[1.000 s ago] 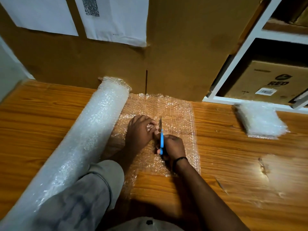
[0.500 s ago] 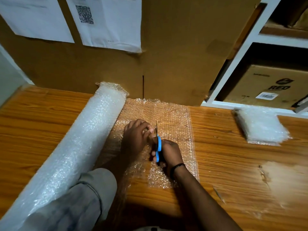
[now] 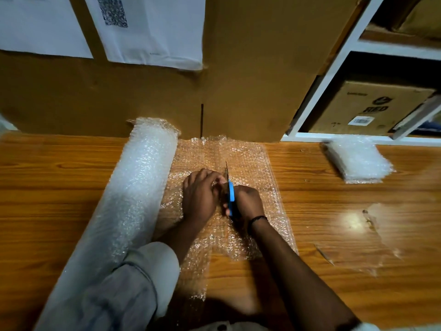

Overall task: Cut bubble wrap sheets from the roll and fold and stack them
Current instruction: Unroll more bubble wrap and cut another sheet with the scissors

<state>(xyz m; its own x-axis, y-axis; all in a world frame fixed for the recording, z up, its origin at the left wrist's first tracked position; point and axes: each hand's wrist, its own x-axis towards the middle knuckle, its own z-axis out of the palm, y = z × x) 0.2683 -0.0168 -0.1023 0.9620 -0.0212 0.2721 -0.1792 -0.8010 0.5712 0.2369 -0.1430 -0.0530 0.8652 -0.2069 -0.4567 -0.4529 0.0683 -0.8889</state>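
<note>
Firmly, right grip [image 3: 248, 202] tight around blue scissors [image 3: 230, 195], left grip [image 3: 199, 199] in a pinch on the bubble wrap sheet [image 3: 249, 158].

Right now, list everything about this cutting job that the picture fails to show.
Head view only:
- Scissors: the handles are buried in the right hand; blade opening unreadable.
- Cut line in the sheet: covered by both hands, left hand included.
- Roll: near end hidden by the sleeve and the frame edge.
- Stack: blurred, sheet count unreadable.

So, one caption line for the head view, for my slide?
Right hand cuts the unrolled bubble wrap with blue scissors; left hand holds it.
</note>
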